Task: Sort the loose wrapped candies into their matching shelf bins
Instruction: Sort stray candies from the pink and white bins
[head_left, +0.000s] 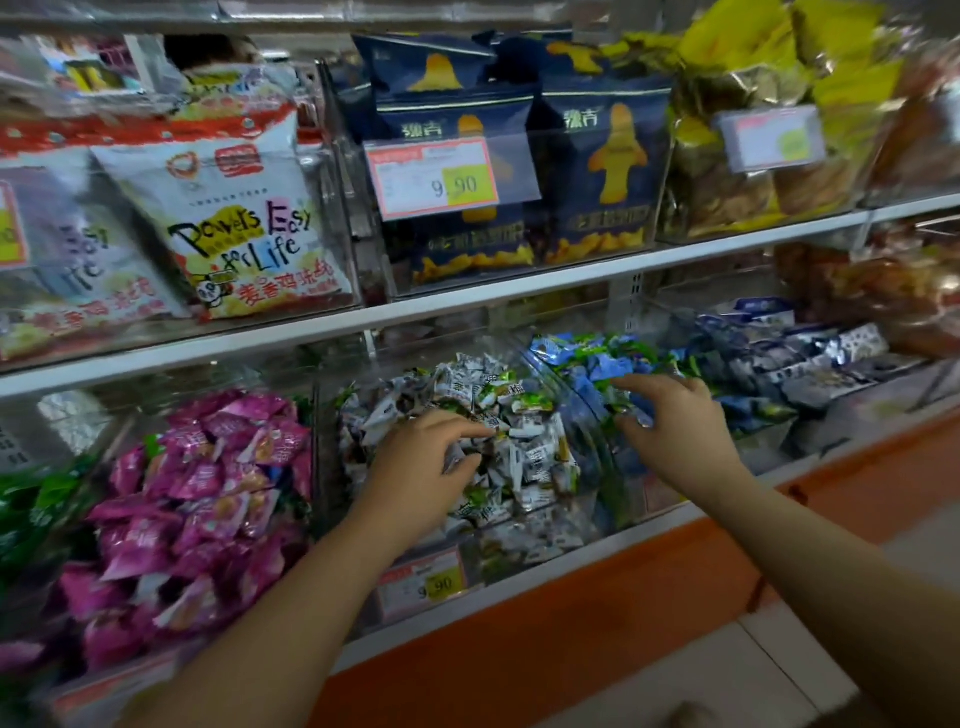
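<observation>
Clear bins line the lower shelf. One holds pink wrapped candies (202, 499), the middle one white-and-green candies (519, 447), the one to its right blue-and-green candies (587, 364). My left hand (421, 467) lies in the white-and-green bin, its thumb and fingers pinching a white wrapped candy (457, 456). My right hand (675, 421) reaches over the blue bin, thumb and fingers pinching a blue candy (636, 415) at the pile's front.
A bin of navy-and-white packets (810, 364) sits further right and green packets (31, 509) at far left. Snack bags (234, 218) fill the upper shelf, above a white shelf edge (467, 301). Price tags (423, 582) hang on the bin fronts above an orange base (623, 597).
</observation>
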